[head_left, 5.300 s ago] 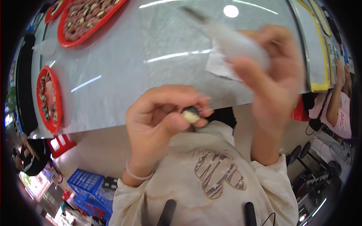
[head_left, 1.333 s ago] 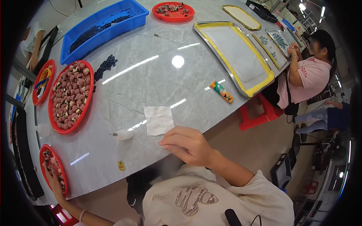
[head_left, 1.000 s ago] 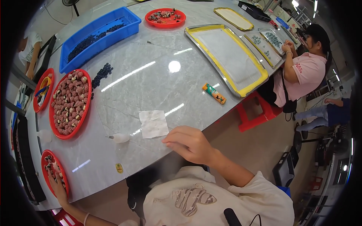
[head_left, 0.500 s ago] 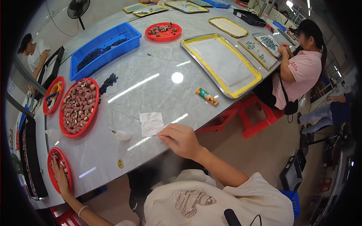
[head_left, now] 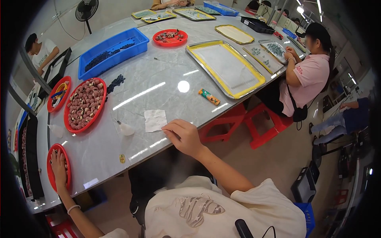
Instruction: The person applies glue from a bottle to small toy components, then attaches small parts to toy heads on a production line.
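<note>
At the lower left, my left hand (head_left: 59, 169) reaches into a small red plate (head_left: 49, 174), with its fingers stretched over the pieces inside, which it largely hides. Fingers and thumb of my right hand (head_left: 184, 137) are pinched together above the table's front edge; whatever they hold, if anything, is too small to make out. Just beside those fingertips lies a white square of paper (head_left: 155, 120). A small translucent bottle with a thin tip (head_left: 127, 129) lies left of the paper. Farther left stands a larger red plate (head_left: 104, 86) full of pinkish bumpy pieces (head_left: 85, 105).
Dark blue pieces (head_left: 116, 83) lie beside a blue bin (head_left: 91, 71). Another red plate (head_left: 170, 43) stands farther back. An orange-green tube (head_left: 209, 96) lies near a yellow-edged tray (head_left: 248, 93). One person (head_left: 307, 71) works at the right. Red stools (head_left: 264, 127) stand below the table edge.
The whole view has shifted slightly. My left hand stays over the small red plate with its fingers a little changed in position. My right hand remains pinched beside the paper.
</note>
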`<state>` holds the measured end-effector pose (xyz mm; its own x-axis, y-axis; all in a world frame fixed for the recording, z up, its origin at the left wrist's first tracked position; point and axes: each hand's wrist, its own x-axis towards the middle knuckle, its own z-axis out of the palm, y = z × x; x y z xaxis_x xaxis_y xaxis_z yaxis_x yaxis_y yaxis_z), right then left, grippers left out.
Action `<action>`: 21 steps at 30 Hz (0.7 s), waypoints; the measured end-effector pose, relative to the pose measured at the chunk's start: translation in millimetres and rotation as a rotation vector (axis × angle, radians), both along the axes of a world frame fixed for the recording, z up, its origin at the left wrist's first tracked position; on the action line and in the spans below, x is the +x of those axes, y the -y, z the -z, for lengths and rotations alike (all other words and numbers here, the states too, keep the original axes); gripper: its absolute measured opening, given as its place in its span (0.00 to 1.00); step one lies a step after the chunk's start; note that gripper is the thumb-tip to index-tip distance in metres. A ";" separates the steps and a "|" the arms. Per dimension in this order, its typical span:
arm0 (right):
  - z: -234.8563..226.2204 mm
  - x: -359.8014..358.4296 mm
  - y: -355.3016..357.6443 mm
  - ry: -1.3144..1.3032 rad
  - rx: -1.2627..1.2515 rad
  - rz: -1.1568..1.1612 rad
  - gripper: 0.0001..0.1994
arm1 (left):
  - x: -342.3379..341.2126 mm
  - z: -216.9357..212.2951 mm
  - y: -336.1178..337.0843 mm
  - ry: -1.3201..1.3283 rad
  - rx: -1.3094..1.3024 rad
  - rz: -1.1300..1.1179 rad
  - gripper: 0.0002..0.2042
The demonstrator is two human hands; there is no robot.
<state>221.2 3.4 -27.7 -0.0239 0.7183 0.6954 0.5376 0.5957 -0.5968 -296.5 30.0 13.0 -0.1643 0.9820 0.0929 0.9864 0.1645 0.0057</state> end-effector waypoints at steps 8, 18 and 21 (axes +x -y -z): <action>2.9 -1.0 -1.9 0.001 0.062 -0.014 0.02 | 3.7 -6.8 17.3 0.044 0.077 -0.240 0.25; 1.2 -3.2 7.3 -0.007 0.063 -0.007 0.04 | -49.7 22.2 5.9 -0.126 -0.035 -0.372 0.23; 0.3 -2.2 5.4 0.015 0.089 0.016 0.05 | -8.1 -2.2 9.7 -0.162 -0.164 -0.433 0.25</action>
<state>219.0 -2.1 -28.0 -0.0239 0.6543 0.7558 0.5555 0.6373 -0.5341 -304.6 20.3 15.2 -0.5569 0.8306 0.0012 0.8132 0.5456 -0.2024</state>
